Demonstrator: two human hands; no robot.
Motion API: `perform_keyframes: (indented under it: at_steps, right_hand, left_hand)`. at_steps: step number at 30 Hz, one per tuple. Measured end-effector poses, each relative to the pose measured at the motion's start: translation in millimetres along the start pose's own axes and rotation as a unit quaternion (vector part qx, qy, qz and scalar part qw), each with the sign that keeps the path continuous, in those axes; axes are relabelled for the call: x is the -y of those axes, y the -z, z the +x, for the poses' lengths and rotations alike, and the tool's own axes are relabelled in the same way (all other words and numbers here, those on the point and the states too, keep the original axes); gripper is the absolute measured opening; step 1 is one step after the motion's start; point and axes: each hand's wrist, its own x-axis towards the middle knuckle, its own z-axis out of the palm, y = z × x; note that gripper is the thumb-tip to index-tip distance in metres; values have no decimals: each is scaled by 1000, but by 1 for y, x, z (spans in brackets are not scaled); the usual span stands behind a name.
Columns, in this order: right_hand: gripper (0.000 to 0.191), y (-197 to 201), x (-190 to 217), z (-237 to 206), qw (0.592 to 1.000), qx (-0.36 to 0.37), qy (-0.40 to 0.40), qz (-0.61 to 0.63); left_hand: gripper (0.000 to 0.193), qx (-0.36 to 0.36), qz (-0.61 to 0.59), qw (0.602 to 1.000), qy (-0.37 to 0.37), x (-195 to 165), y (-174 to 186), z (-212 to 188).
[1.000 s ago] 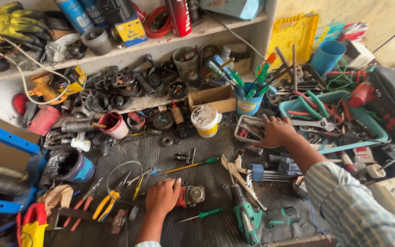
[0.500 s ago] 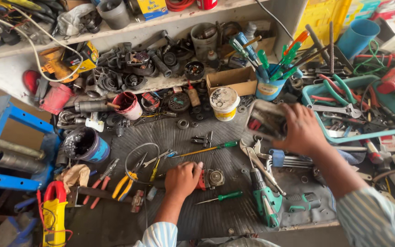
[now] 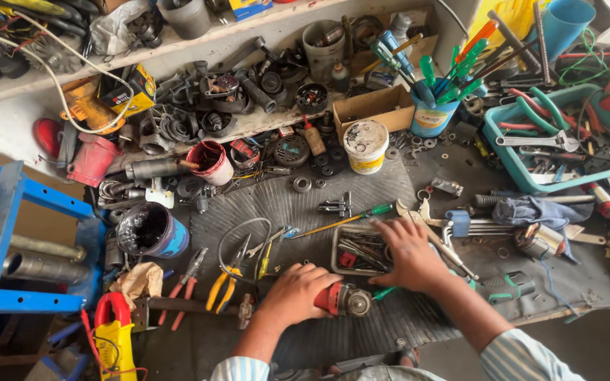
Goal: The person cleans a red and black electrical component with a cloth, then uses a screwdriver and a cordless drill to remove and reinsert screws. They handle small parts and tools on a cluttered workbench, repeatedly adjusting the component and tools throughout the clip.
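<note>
- The left hand (image 3: 298, 295) lies palm down over the red body of a small power tool (image 3: 340, 300), fingers (image 3: 317, 274) curled round it in a firm grip; its forearm comes up from the bottom edge, wrist nearly straight.
- The power tool lies on its side on the ribbed mat of the worktop (image 3: 277, 204), just below the metal tray (image 3: 361, 252), its round metal head pointing right and poking out past the hand.
- The right hand (image 3: 407, 250) rests on the right end of the metal tray, fingers spread and bent down into the loose bits; whether they pinch anything I cannot tell, as the back of the hand hides the tips. Its striped sleeve (image 3: 531, 356) comes in from the lower right.
- Risk, as I judge it: the tray is shallow and crowded, so a tug by the right hand could tip it and spill small parts over the mat.
- The green-handled screwdriver (image 3: 347, 220) lies just above the tray, and a wrist lifting out could knock it away.
- The yellow-handled pliers (image 3: 224, 286), left of the power tool, lie close by the left hand; a sideways drag of the tool could snag them.
</note>
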Motion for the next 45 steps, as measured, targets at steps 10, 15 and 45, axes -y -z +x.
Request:
perform_keyframes:
  at_steps: [10, 15, 45]
  right_hand:
    - [77, -5, -26, -19, 1000, -19, -11, -17]
    - [62, -17, -30, -24, 998, -51, 0, 28]
    - [62, -13, -44, -22, 991, -96, 61, 72]
  left_hand:
    - [55, -193, -69, 979, 16, -1, -11, 42]
    - [63, -148, 54, 987, 45, -2, -32, 77]
    - [23, -138, 26, 990, 6, -1, -26, 85]
